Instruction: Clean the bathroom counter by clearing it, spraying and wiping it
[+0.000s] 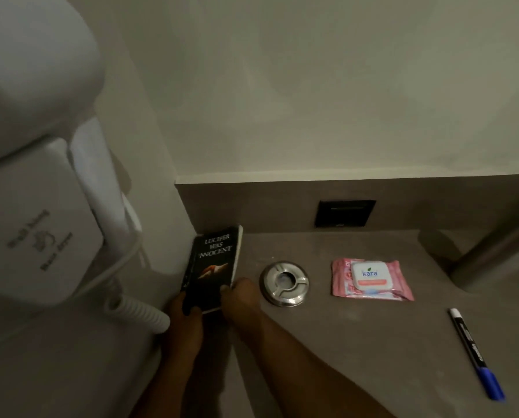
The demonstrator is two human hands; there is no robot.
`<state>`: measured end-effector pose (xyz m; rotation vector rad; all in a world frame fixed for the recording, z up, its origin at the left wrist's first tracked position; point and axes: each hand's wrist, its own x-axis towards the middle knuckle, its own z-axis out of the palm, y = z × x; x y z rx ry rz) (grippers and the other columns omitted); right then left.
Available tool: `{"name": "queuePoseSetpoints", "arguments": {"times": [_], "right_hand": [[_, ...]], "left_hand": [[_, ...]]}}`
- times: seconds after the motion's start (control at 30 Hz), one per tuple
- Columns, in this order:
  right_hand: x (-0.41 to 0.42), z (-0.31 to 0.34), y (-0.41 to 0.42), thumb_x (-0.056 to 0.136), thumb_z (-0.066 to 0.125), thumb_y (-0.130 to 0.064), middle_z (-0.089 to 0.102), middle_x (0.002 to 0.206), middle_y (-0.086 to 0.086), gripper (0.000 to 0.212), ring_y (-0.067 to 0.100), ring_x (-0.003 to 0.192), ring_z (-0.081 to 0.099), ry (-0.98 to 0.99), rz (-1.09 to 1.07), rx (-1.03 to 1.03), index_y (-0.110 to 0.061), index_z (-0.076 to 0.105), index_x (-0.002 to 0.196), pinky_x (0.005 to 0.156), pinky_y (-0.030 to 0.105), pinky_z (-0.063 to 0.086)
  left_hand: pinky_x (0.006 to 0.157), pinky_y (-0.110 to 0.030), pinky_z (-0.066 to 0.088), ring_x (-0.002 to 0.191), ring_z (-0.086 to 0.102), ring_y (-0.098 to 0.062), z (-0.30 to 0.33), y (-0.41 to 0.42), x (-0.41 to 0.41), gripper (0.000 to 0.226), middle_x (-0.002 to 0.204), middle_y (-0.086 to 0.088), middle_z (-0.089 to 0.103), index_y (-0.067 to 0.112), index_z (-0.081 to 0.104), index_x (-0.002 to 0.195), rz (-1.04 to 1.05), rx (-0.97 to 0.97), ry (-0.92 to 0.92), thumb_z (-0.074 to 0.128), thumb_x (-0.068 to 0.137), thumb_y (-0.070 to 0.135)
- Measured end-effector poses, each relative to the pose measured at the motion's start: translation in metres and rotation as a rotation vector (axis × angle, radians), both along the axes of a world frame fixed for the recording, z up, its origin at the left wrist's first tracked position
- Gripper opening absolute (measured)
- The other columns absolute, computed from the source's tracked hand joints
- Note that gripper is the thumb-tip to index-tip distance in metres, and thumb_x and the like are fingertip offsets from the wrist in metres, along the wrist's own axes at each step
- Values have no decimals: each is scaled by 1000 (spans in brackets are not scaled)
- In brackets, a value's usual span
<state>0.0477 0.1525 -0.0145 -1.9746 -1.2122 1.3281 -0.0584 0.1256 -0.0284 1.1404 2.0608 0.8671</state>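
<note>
A black paperback book (214, 260) stands tilted on the grey bathroom counter (357, 342), leaning against the white wall at the counter's left end. My left hand (186, 315) grips its lower left corner. My right hand (240, 297) holds its lower right edge. To the right on the counter lie a round steel ashtray (284, 283), a pink pack of wet wipes (371, 280) and a black marker with a blue cap (475, 352).
A white wall-mounted hair dryer (38, 224) with a coiled cord (137, 312) hangs at the left, close to my left hand. A black socket plate (344, 213) sits in the backsplash. The sink basin's edge (451, 273) curves away at the right.
</note>
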Motion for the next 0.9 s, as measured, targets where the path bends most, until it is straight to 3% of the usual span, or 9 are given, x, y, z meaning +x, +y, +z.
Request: {"name": "queuePoseSetpoints", "arguments": {"times": [0.13,0.23,0.3,0.33,0.4,0.5,0.6,0.7,0.9], "right_hand": [[34,25,-38,95,56,-24,66,81,2,21,8,74,64,62,5,116,-19,61,75,63,16,42],[90,35,-91,94,58,-11,60,51,-16,29,-15,51,54,85,-6,136,-23,55,67,51,2,37],[128,33,-128,91,62,-16,69,64,-17,15,-14,64,60,10,-39,105,-22,65,77,62,5,44],[144,29,-147,89,63,-22,74,79,-12,7,-7,78,65,-28,-62,78,-21,70,88,73,11,49],[173,19,-183,87,63,-34,74,104,-6,22,5,101,66,-137,-24,24,-24,71,104,86,17,47],[198,3,-215,87,62,-39,68,117,-2,30,12,115,60,-184,-13,-73,-21,71,110,101,22,42],[215,-11,-228,97,52,-36,57,135,9,40,19,128,51,-177,14,-128,-10,60,127,106,23,33],[223,-20,-231,92,54,-47,61,130,3,42,16,122,55,-250,110,-70,-20,61,123,103,25,38],[235,-10,-255,89,59,-49,68,104,0,30,15,96,63,-296,123,3,-21,64,99,87,30,50]], "left_hand": [[104,-51,40,113,55,-41,-2,-15,-7,32,121,-23,62,4,65,117,101,-4,-7,57,89,18],[88,-34,50,91,62,-31,8,-31,16,14,97,-18,70,9,74,92,97,-3,-99,69,84,20],[67,-11,48,76,58,-20,8,-52,45,4,75,-16,69,0,76,81,2,68,-123,74,78,1],[63,-10,47,76,58,-18,6,-66,62,4,71,-18,69,-6,75,78,-55,83,-122,74,75,-6],[68,-27,52,78,65,-25,-8,-96,91,6,75,-25,72,-5,75,75,-158,44,-171,75,72,-10],[69,-27,55,74,69,-26,-22,-130,115,33,69,-14,74,24,71,58,-195,-84,-255,75,74,-5],[86,-36,51,85,65,-28,-29,-151,131,25,88,-20,74,23,71,63,-186,-144,-161,73,79,4],[92,-36,47,96,62,-29,-27,-167,148,10,103,-18,71,17,75,82,-195,-125,14,67,87,15],[65,-26,44,74,63,-18,2,-192,157,18,81,-5,71,15,69,77,-303,-142,151,57,91,15]]}}
